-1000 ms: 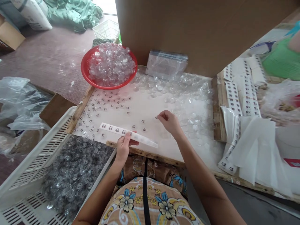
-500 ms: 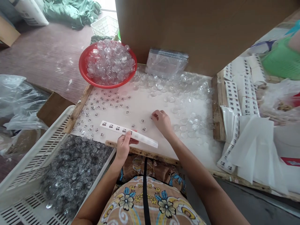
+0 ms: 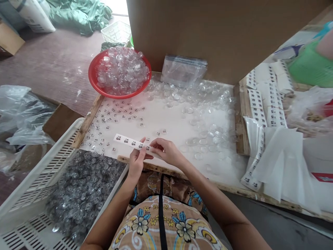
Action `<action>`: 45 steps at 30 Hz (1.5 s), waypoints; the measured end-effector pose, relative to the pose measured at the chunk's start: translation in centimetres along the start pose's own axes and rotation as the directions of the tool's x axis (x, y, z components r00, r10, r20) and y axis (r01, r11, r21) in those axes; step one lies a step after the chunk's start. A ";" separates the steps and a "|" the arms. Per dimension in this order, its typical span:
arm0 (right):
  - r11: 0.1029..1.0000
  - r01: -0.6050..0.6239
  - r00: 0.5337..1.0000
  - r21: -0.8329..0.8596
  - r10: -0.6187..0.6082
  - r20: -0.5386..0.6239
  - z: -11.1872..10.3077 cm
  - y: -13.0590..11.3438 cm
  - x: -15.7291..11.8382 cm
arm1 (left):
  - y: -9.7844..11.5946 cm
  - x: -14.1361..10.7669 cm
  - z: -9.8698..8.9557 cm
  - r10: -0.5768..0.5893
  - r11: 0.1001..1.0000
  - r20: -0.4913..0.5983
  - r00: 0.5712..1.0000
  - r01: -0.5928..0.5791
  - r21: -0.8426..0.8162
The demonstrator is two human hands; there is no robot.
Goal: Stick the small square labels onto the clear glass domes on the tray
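Between the thumb and fingers of my left hand [image 3: 136, 161] is a white sticker strip [image 3: 129, 142] with a row of small black panda prints. My right hand [image 3: 168, 151] pinches at the strip's right part, close to the last visible print; its fingertips and the strip's end are partly hidden. Just beyond my hands, a few clear domed discs with panda prints [image 3: 164, 131] lie on the white tabletop [image 3: 156, 113]. More printed discs [image 3: 104, 119] are spread over the left side. Plain clear discs [image 3: 203, 141] lie to the right and along the back.
A red basin [image 3: 91, 78] heaped with clear discs stands at the back left. Below left, a white slatted crate [image 3: 39, 177] holds a dark pile of printed discs [image 3: 83, 191]. Clear plastic bags [image 3: 183, 69] lean on a cardboard wall [image 3: 197, 31]. Sticker strips [image 3: 275, 104] lie right, past a wooden rail [image 3: 241, 121].
My right hand has come from the tabletop back left and toward me to the strip. Another printed disc now lies where it was. The left hand still holds the strip.
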State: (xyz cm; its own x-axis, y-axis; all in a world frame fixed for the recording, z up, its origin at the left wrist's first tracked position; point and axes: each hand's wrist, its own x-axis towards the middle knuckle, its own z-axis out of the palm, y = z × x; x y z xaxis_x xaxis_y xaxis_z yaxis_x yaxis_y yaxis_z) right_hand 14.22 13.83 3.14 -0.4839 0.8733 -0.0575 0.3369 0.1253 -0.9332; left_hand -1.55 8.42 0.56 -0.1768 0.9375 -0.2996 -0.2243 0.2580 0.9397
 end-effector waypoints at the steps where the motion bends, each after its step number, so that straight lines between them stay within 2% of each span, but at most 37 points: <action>1: 1.000 0.010 1.000 -0.011 -0.010 0.008 0.0 0.2 -0.2 | -0.2 0.1 -0.2 -0.007 1.000 -0.002 1.000 0.007 -0.029; 3: 0.997 0.054 0.999 -0.049 -0.054 -0.005 0.0 0.5 -0.6 | -0.5 0.2 -0.4 -0.030 0.998 -0.002 1.000 0.030 -0.061; 8: 0.959 0.199 0.956 -0.202 -0.236 -0.174 1.4 0.4 -1.6 | -0.6 0.4 -0.2 -0.045 0.999 0.008 0.999 0.045 0.006; 10: 0.964 0.198 0.940 -0.180 -0.239 -0.243 1.4 0.3 -1.7 | -0.5 0.3 -0.2 -0.048 0.998 0.031 0.998 0.047 0.034; 12: 0.988 0.127 0.935 -0.091 -0.150 -0.323 0.4 0.6 -2.0 | -0.5 0.2 -0.2 -0.047 0.998 0.030 0.998 0.046 0.045; 15: 0.996 -0.079 0.894 0.041 0.089 -0.440 -2.6 2.2 -3.1 | -0.7 0.4 -0.2 -0.054 0.998 0.003 0.999 0.054 0.014; 18: 0.957 -0.288 0.826 0.006 0.252 -0.504 -5.4 4.4 -4.9 | -0.9 0.7 -0.1 -0.063 0.998 0.009 0.998 0.063 -0.022; 20: 0.927 -0.372 0.810 -0.037 0.305 -0.502 -6.3 5.6 -6.1 | -0.9 0.9 0.0 -0.063 0.998 0.017 0.998 0.063 -0.027; 26: 0.896 -0.422 0.815 -0.137 0.309 -0.490 -5.5 6.6 -6.7 | -0.8 0.9 0.2 -0.067 0.997 -0.003 0.998 0.067 -0.043; 32: 0.830 -0.413 0.849 -0.374 0.203 -0.487 -4.2 6.5 -6.2 | -0.8 0.7 0.1 -0.056 0.997 -0.007 0.998 0.056 -0.045; 35: 0.812 -0.363 0.871 -0.457 0.122 -0.476 -2.7 6.2 -4.6 | -0.9 0.8 0.1 -0.048 0.997 -0.014 0.999 0.048 -0.053; 37: 0.830 -0.320 0.890 -0.457 0.098 -0.445 -1.5 5.7 -2.7 | -0.9 0.7 0.0 -0.043 0.997 -0.019 0.999 0.042 -0.068; 40: 0.875 -0.301 0.916 -0.380 0.155 -0.370 -0.5 4.6 0.1 | -0.7 0.6 -0.2 -0.040 0.996 -0.025 0.999 0.038 -0.078; 42: 0.905 -0.288 0.925 -0.314 0.177 -0.337 -0.8 4.0 1.0 | -0.4 0.5 -0.4 -0.044 0.996 -0.027 0.999 0.042 -0.077; 45: 0.904 -0.272 0.916 -0.330 0.139 -0.376 -2.9 3.8 -0.1 | -0.3 0.3 -0.5 -0.044 0.997 -0.025 0.999 0.042 -0.068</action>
State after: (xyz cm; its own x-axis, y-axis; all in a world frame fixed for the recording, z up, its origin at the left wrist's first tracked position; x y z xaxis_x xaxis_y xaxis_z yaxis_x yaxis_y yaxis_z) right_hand 17.91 15.55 0.60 -0.0932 0.9944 -0.0487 0.7027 0.0310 -0.7108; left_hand -2.01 8.51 0.14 -0.1903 0.9192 -0.3448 -0.2966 0.2810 0.9127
